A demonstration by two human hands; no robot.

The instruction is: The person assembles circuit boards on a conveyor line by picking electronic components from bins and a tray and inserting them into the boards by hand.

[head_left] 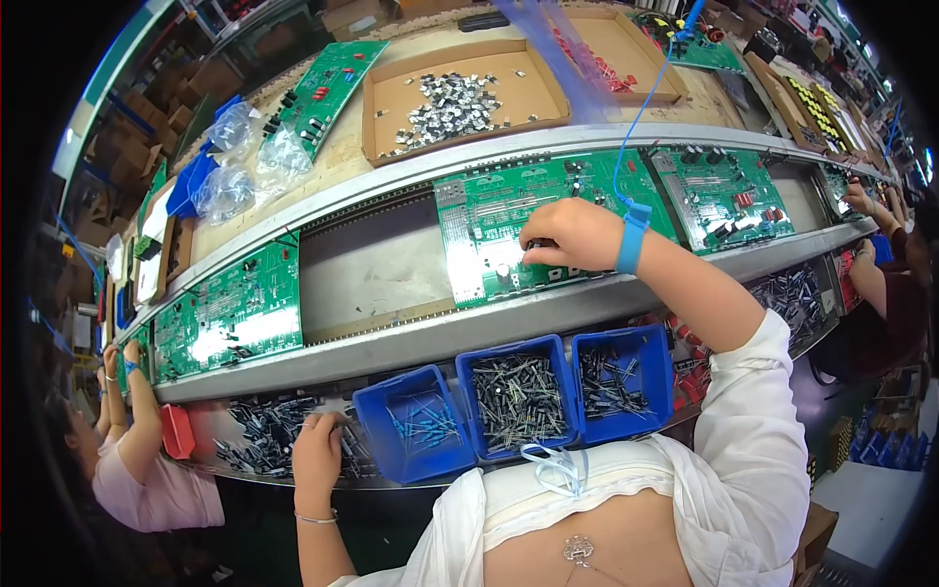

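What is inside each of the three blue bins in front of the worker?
The left bin holds a few blue parts, the middle bin many dark leaded parts, the right bin fewer. The bin floors beneath the piles are covered.

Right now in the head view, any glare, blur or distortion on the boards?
Head view: strong fisheye, the conveyor rail bows and the corners go black. Glare whitens patches of the left board and the centre board beside the right hand. The left hand over the loose parts is sharp; rim detail is soft.
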